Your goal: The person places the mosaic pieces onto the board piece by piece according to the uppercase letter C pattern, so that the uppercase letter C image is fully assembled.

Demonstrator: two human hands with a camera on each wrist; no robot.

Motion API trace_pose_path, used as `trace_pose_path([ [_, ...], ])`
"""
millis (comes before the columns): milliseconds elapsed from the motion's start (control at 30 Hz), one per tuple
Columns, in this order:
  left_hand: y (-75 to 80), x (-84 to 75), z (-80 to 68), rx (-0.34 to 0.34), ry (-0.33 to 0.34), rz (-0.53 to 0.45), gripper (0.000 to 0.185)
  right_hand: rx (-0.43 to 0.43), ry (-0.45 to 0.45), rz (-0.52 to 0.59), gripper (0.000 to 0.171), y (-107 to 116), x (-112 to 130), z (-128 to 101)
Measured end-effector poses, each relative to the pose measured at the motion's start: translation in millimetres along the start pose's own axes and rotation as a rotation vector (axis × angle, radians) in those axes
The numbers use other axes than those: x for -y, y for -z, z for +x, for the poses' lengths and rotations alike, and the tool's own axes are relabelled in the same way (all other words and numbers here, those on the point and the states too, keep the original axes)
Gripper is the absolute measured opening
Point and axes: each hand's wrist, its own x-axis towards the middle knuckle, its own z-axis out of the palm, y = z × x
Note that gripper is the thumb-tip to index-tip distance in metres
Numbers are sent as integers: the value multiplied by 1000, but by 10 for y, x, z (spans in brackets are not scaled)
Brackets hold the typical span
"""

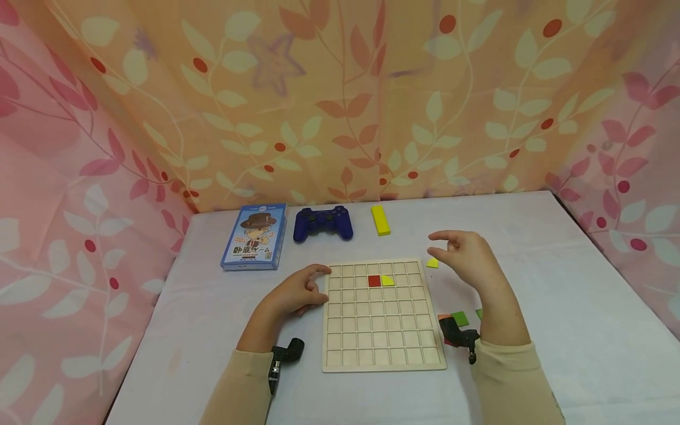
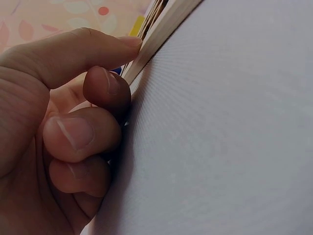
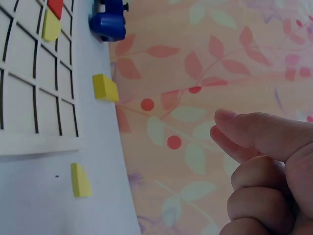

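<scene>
A pale wooden grid board (image 1: 382,316) carries a red tile (image 1: 374,281) and a yellow tile (image 1: 388,280). Near the white table's (image 1: 558,283) far edge lie a dark blue controller (image 1: 323,223), a yellow block (image 1: 380,219) and a blue box (image 1: 254,236). Green pieces (image 1: 460,319) lie right of the board, before orange and pink leaf-patterned curtains (image 1: 340,100).

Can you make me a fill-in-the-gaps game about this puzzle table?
1. Inside the wooden grid board, the small yellow piece sits right beside a ___ square piece.
2. The game controller behind the board is dark ___.
3. The left hand touches the board's ___ edge.
4. The right hand hovers, holding ___.

Missing words: red; blue; left; nothing
</scene>
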Motion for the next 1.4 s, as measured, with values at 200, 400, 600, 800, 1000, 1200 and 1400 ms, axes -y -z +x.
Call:
trace_pose_path([
  [200,-1,5,0,2,-7,-4,63,15,-54,-7,41,-14,-149,67],
  [400,0,14,8,0,-9,-11,63,-2,-81,-61,43,-72,-295,141],
  [600,2,10,7,4,-14,-11,63,-11,-98,-98,42,-148,-444,207],
  [800,-2,4,4,3,-3,-6,63,35,-146,-94,43,-231,-551,253],
  [1000,0,19,7,-2,-1,7,63,60,-163,-94,45,-309,-611,281],
  [1200,-1,20,5,-2,-12,5,63,56,-148,-105,42,-370,-642,298],
  [1400,2,22,12,4,-18,5,64,48,-135,-135,40,-381,-663,297],
])
